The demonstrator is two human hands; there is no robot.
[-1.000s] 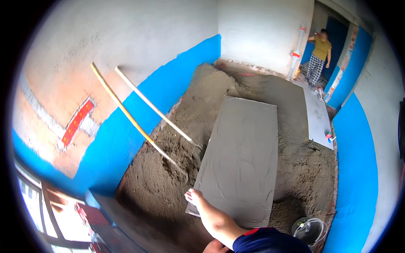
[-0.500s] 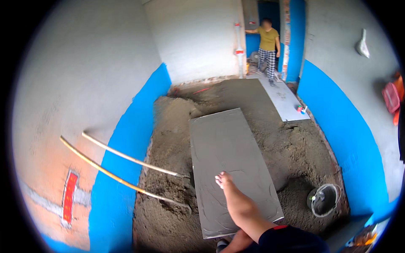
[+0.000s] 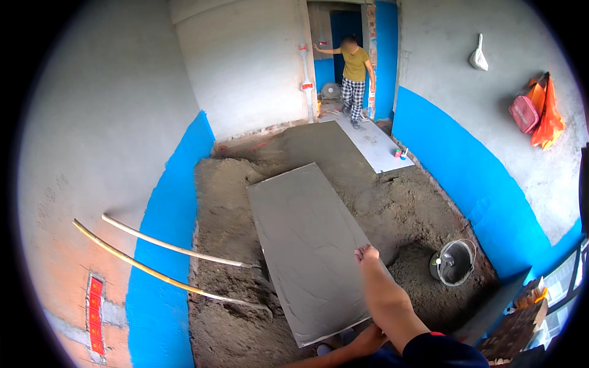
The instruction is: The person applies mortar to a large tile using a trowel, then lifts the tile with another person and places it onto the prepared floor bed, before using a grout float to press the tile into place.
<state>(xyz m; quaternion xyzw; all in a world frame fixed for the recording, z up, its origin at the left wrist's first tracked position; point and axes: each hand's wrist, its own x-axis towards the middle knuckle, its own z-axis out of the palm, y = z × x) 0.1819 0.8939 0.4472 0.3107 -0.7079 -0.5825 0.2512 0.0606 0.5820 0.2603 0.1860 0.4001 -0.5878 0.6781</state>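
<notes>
One grey slab lies on sand. Left of the slab are two poles and one red strip, its marks too small to read. Right is one bucket. The right hand, fingers bent, is at the slab's right edge; the left hand, partly hidden, is near the bottom. I can't tell if either holds anything.

slab: grey | trousers: black-white check | wall band: blue
</notes>
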